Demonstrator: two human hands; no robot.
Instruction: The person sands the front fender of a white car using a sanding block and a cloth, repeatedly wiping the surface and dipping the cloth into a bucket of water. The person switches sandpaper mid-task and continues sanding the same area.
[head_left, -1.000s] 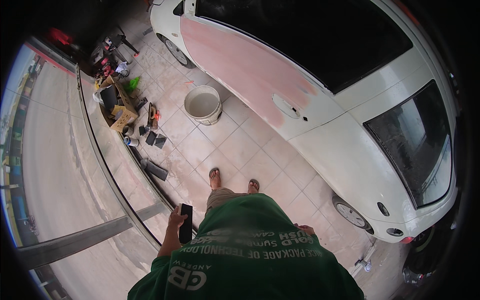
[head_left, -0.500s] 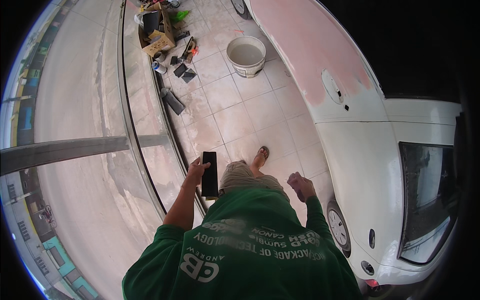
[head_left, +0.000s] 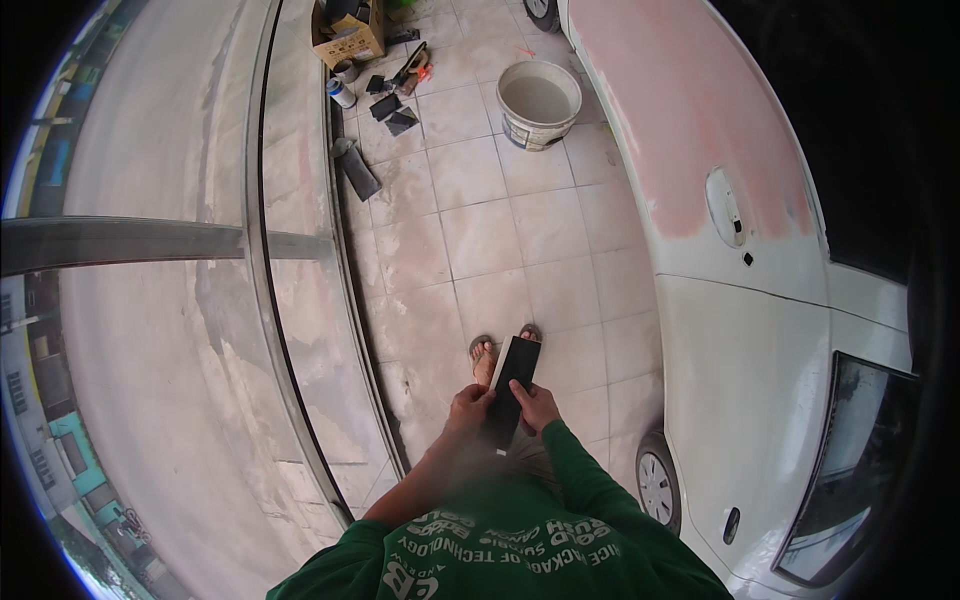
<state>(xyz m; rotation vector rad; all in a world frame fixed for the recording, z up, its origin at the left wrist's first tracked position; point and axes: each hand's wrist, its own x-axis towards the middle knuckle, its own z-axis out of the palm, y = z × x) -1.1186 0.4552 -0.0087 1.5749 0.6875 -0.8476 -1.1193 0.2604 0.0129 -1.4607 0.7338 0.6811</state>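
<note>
In front of my body I hold a long black sanding block with a pale strip along its left edge. My left hand closes on that left edge, with the fingers partly hidden. From the other side my right hand grips the block, its thumb lying on the black face. Whether anything else is in my right palm, I cannot tell. Behind the block's far end are my sandalled feet on the tiles.
A white bucket of cloudy water stands ahead. Black sheets, a grey folded piece, a can and a cardboard box lie along the glass front. On the right stands a white car with a pink patch.
My hands have come together from either side. The right hand now grips the sanding block, and the pinkish piece it held is out of sight. The view has shifted.
</note>
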